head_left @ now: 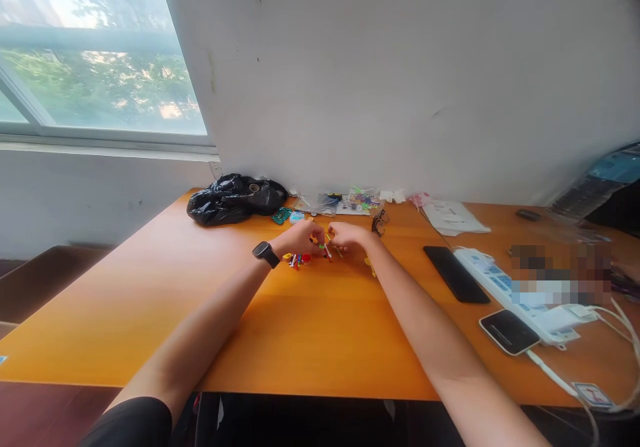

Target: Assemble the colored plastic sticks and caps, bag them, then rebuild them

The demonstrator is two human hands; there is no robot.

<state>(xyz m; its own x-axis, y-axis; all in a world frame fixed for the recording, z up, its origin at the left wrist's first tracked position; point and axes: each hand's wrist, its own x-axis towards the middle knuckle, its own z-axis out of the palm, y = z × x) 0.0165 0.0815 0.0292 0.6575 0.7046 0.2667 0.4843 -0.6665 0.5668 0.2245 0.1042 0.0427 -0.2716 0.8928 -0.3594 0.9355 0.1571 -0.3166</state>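
Observation:
Both of my arms reach far out over an orange wooden table [300, 327]. My left hand [299, 238], with a black watch [265, 254] on its wrist, and my right hand [350, 235] meet over a small assembly of colourful plastic pieces [324, 246]. The fingers of both hands are pinched together on these pieces. More loose pieces in red, yellow and blue [296, 259] lie on the table just below my left hand. A yellow piece [371, 265] rests beside my right wrist.
A black plastic bag [233, 198] lies at the back by the wall, with clear bags of small parts [345, 202] and glasses [379, 221] beside it. On the right are papers [454, 217], a dark phone [456, 274], a white power strip [505, 286], and a second phone [509, 331] on a cable.

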